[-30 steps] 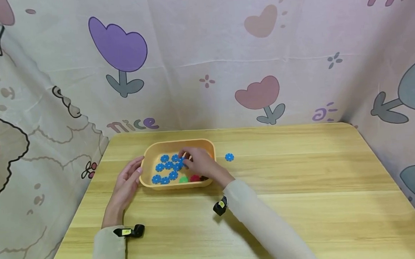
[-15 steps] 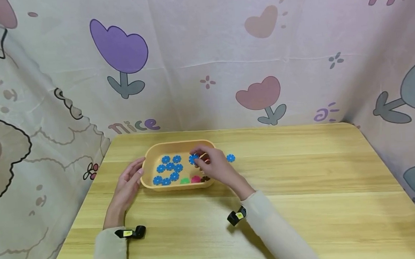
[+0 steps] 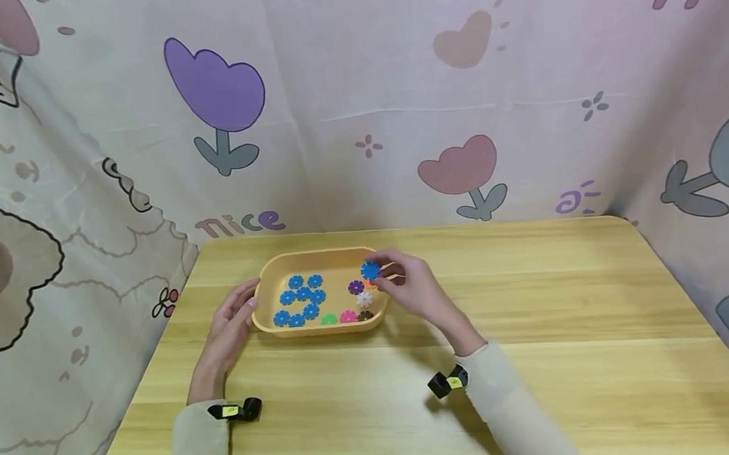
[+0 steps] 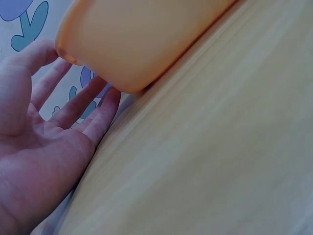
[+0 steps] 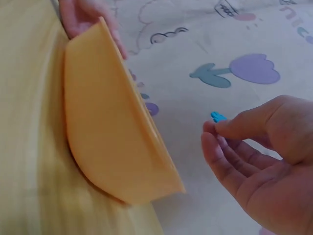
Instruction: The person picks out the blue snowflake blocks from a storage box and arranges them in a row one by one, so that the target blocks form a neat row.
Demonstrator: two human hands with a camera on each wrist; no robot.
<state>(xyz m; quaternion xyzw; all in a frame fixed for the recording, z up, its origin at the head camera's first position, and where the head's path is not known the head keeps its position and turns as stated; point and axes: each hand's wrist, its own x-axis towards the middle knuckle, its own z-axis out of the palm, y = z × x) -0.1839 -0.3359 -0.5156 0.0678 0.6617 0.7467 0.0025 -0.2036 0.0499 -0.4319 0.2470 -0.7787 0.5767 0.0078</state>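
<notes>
In the head view my right hand [image 3: 415, 287] pinches a blue notched plastic disc [image 3: 371, 271] between thumb and fingertips, above the right end of a yellow-orange plastic tray [image 3: 321, 331]. The right wrist view shows the blue disc [image 5: 217, 117] edge-on at the fingertips, clear of the tray wall [image 5: 105, 117]. My left hand [image 3: 229, 326] rests its fairly straight fingers against the tray's left end. In the left wrist view, the left hand's [image 4: 44, 132] thumb touches the rim and its other fingers extend along the tray's side [image 4: 132, 44].
Several blue discs [image 3: 303, 294] lie in the tray's left half. To the right are purple [image 3: 355, 287], white [image 3: 364, 299], green [image 3: 329, 319], pink [image 3: 348, 317] and dark [image 3: 365, 316] ones. The wooden table [image 3: 532, 301] meets a printed cloth [image 3: 350, 193] at its back edge.
My right hand has lifted a blue disc from the tray's middle and carried it right, uncovering the purple and white discs. It now covers where a loose blue disc lay. The left hand stays at the tray.
</notes>
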